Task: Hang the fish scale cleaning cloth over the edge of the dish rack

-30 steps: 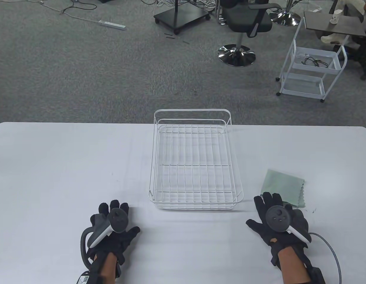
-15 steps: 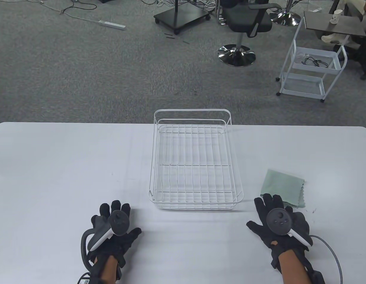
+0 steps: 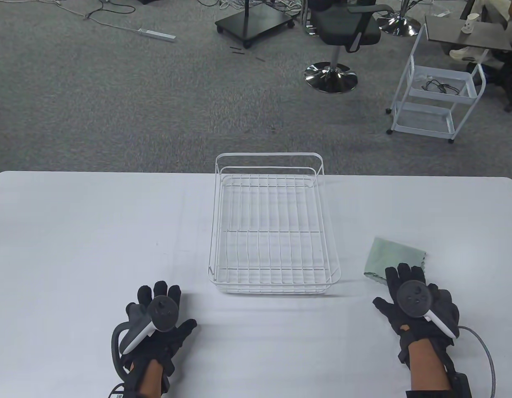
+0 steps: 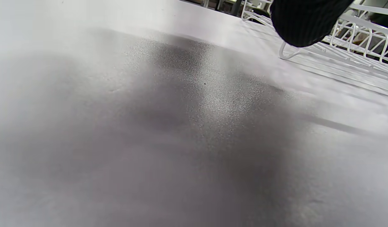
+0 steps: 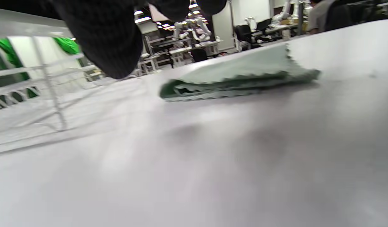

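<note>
We record a white wire dish rack (image 3: 274,232) standing mid-worktop (image 3: 94,232), nothing in it. The pale green cleaning cloth (image 3: 390,257) lies folded flat on the worktop to the right of the rack, apart from it; the right wrist view shows its zigzag-cut edge (image 5: 241,83) facing the camera. Our right hand (image 3: 417,306) sits palm down with fingers spread, fingertips (image 3: 399,273) over the cloth's near edge; we cannot tell whether they touch it. Our left hand (image 3: 158,319) rests flat on the worktop, fingers spread, gripping nothing, near the rack's front-left corner.
</note>
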Demonstrator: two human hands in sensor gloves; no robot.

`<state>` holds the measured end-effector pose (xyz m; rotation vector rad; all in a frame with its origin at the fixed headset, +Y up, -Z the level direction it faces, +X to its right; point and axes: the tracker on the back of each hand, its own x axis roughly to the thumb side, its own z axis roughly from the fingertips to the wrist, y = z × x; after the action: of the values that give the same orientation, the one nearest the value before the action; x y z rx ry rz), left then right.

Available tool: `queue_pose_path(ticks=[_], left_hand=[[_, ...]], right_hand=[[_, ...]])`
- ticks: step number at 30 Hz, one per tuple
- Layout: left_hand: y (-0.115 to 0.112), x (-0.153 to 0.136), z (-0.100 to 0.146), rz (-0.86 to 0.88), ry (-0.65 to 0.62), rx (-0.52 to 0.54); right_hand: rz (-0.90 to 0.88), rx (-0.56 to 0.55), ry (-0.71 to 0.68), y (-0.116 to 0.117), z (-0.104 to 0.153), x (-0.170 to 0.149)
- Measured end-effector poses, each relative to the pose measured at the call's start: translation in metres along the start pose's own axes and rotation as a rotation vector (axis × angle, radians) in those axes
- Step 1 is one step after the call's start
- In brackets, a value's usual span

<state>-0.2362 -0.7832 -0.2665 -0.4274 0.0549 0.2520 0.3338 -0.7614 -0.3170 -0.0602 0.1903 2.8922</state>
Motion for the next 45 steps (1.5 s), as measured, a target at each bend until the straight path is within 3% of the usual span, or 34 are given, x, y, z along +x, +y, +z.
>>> queue_pose_path(ticks=[6,9,14,17,19,23,28,30,34,35,37,40,43,45], left_hand=[[0.000,-0.007,-0.002,0.007,0.019,-0.004],[0.000,-0.009,-0.002,0.008,0.024,0.002],[-0.003,-0.010,-0.004,-0.006,0.041,-0.011],[-0.002,-0.009,-0.004,-0.009,0.041,-0.011],[-0.001,-0.010,-0.005,0.010,0.032,-0.004],[0.002,-0.014,-0.005,0.038,0.017,0.025],[0.008,-0.020,0.000,0.113,-0.016,0.070],[0.011,-0.022,0.003,0.149,-0.029,0.089],[0.023,-0.023,0.015,0.283,-0.115,0.185],[0.028,-0.020,0.019,0.308,-0.149,0.223],[0.038,-0.006,0.032,0.357,-0.228,0.336],[0.045,0.028,0.050,0.373,-0.373,0.531],[0.043,0.068,0.066,0.397,-0.525,0.721],[0.039,0.091,0.071,0.449,-0.600,0.720]], right_hand=[[0.058,0.174,0.083,0.011,-0.024,-0.013],[0.038,0.111,0.126,0.014,-0.033,-0.017],[0.093,0.130,0.141,0.018,-0.051,-0.024],[0.030,0.101,0.139,0.021,-0.057,-0.026],[0.068,0.025,0.131,0.019,-0.056,-0.022],[0.252,-0.022,0.126,0.015,-0.051,-0.009],[0.260,-0.130,0.146,0.015,-0.042,-0.004],[0.028,-0.117,0.204,0.012,-0.036,-0.012],[-0.888,-0.262,0.251,-0.001,-0.013,-0.029],[-1.066,-0.287,0.217,-0.005,-0.009,-0.026],[-1.409,-0.280,0.024,-0.013,-0.001,-0.005],[-1.529,-0.262,-0.103,-0.015,0.008,0.037],[-1.576,-0.141,-0.164,-0.004,0.011,0.082],[-1.590,-0.054,-0.210,0.006,0.014,0.111]])
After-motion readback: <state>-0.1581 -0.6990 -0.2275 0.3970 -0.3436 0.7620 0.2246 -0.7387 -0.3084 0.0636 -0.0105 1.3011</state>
